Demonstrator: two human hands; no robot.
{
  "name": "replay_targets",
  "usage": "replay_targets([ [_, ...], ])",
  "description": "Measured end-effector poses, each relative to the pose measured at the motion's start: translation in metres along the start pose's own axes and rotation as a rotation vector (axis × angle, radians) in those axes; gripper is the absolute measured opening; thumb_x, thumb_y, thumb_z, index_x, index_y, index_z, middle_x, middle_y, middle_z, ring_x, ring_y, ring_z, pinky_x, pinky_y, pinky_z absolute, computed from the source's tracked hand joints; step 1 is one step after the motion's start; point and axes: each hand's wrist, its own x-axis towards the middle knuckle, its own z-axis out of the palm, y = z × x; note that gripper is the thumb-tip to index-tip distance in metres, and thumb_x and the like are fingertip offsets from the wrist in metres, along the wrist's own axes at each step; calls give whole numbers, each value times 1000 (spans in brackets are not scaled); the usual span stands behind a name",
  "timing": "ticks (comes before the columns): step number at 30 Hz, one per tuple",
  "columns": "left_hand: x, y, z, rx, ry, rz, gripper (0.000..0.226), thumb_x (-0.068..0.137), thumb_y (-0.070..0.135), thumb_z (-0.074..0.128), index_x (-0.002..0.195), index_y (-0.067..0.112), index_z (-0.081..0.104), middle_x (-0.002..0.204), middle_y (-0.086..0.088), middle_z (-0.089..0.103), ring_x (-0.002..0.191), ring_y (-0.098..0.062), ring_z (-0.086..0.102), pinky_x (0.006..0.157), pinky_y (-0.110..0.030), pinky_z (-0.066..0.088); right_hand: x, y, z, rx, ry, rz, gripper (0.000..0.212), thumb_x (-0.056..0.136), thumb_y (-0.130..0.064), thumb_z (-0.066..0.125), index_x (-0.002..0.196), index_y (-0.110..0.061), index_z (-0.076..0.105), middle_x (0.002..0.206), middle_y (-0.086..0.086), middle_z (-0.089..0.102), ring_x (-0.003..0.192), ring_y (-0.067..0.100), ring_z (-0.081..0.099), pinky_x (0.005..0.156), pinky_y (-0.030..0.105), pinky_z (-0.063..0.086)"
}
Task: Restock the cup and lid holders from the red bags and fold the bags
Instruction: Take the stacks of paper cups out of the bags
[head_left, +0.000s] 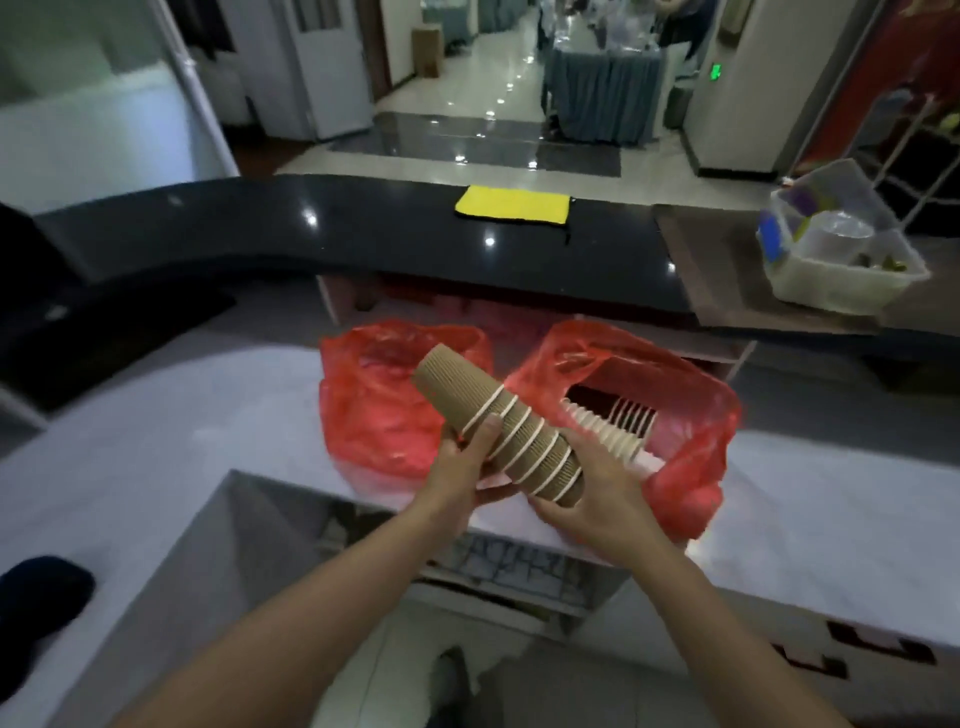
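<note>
Glossy tiled floor (467, 104) beyond black counter (363, 234)

Dim, bluish indoor light, ceiling-lamp glare on the dark counter (363, 228), soft blur, wide-angle bending at edges.

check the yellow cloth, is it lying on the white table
No, the yellow cloth lies on the black counter behind the bags.

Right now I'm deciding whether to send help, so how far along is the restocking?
Early. Nothing looks finished: both red bags, the left bag and the right bag, lie open and unfolded on the counter. In hand: the left hand and right hand hold a stack of brown cups. Left: white cups remain in the right bag; no holders are in view.
</note>
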Motion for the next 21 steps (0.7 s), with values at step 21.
replay_targets([
  [21,-332,97,-443,-82,885,373,87,54,64,91,126,40,49,124,4,69,104,-22,73,77,-51,62,-48,-382,338,165,-730,-637,50,92,-52,66,137,-36,52,129,-19,55,112,-6,51,93,15,43],
])
